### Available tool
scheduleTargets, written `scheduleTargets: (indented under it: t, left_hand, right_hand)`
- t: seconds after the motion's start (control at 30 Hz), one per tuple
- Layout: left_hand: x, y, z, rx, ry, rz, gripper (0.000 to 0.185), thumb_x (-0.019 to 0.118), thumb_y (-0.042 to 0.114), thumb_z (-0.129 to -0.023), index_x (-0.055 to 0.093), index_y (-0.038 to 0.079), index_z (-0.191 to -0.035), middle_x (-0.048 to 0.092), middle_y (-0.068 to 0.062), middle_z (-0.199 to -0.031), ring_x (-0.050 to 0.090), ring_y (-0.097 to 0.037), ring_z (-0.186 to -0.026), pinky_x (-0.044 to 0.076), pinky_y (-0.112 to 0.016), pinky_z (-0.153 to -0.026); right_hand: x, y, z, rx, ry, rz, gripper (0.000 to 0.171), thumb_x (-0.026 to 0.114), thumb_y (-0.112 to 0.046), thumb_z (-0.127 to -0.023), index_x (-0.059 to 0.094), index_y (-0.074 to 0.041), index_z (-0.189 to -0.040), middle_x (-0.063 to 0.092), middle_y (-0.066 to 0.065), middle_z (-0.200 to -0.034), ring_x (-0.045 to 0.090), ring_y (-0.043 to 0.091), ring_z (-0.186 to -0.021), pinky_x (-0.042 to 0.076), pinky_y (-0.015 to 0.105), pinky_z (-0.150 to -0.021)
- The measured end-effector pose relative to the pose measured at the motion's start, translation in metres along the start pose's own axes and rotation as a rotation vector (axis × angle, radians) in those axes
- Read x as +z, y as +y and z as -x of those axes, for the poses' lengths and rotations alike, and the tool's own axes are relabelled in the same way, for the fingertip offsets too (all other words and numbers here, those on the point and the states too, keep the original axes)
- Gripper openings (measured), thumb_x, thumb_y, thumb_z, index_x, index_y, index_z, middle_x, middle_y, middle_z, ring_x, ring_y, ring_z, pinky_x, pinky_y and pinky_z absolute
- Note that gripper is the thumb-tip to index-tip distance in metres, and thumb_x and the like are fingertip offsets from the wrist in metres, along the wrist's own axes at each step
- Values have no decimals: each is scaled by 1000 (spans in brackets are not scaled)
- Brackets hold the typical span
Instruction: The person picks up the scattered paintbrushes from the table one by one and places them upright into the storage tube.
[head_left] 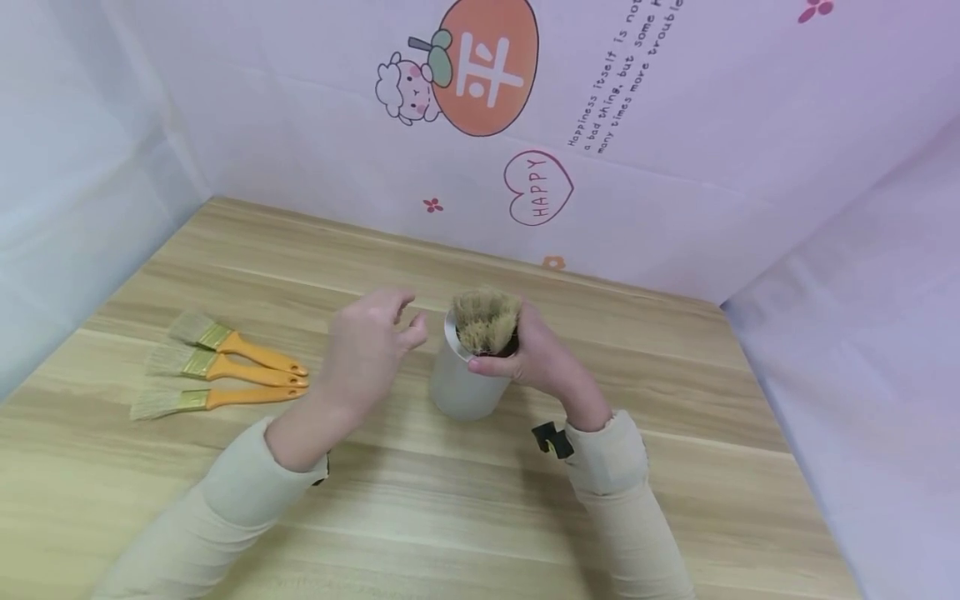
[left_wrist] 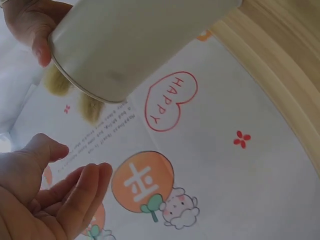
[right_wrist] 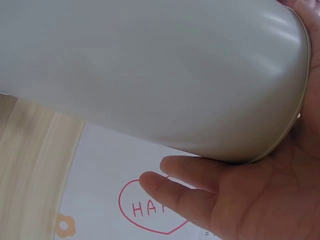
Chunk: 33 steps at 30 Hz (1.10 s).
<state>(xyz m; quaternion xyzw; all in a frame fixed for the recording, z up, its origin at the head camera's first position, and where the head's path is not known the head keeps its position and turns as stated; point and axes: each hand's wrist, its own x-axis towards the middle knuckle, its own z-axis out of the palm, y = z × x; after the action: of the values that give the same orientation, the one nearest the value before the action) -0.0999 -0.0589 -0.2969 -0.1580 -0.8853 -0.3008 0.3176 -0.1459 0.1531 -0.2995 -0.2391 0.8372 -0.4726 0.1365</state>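
A white cylindrical holder [head_left: 467, 387] stands upright on the table, with bristle heads [head_left: 486, 321] of brushes poking up out of its mouth. Their handles are hidden inside it. My right hand [head_left: 543, 358] grips the holder at its rim, thumb across the near edge and fingers on the far side; the right wrist view shows that hand [right_wrist: 250, 200] against the holder's wall. Just left of the holder, my left hand [head_left: 363, 350] is in the air with fingers loosely bent and nothing in it. The left wrist view shows a gap between this hand [left_wrist: 55, 195] and the holder [left_wrist: 130, 45].
Three paintbrushes [head_left: 251, 372] with orange handles and pale bristles lie side by side on the left of the wooden table [head_left: 420, 517]. A white printed sheet [head_left: 645, 217] hangs behind the table, and pale sheets flank it on both sides.
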Motion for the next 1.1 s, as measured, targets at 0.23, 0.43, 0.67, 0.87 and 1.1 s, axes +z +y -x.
scheduleTargets:
  t: [0.23,0.43,0.67,0.87,1.1]
  left_hand:
    - [-24,-31,-6,-285,-282,-310,43,64,23,-89,57,-3,-56,56,-14,-53,41,-16,-47,42,-28,-43]
    - [-60,-75,-13,-469,-444,-458,57,61,33,-91,37,9,-45,37,-7,-51,38,-20,-48,37,-30,-40]
    - [-73,-115,7,-668,-671,-376,50,56,33,-93,61,-7,-63,59,-28,-75,54,-31,-62,48,-35,-46]
    - [-73,-136,18,-696,-815,-397,43,57,30,-91,68,-8,-77,64,-30,-89,61,-39,-79,52,-42,-61]
    - [-66,-147,21,-740,-861,-436,50,60,35,-88,66,-14,-91,60,-36,-101,58,-41,-88,51,-44,-68]
  right_hand:
    - [-1,0,4,48,11,0,73,82,-4,-72,43,-8,-133,57,10,-128,52,24,-123,36,42,-112]
    - [-1,0,4,58,8,28,74,83,-7,-72,43,-7,-133,55,11,-130,51,25,-124,35,43,-112]
    - [0,0,3,19,-9,-2,67,82,-3,-72,49,-9,-130,59,10,-126,54,23,-121,37,41,-111]
    - [0,-2,3,57,7,-2,71,83,-6,-72,45,-7,-132,57,10,-128,52,24,-124,36,42,-112]
    - [-2,-3,5,70,19,5,73,83,-7,-72,42,-8,-133,55,10,-129,51,25,-124,36,43,-112]
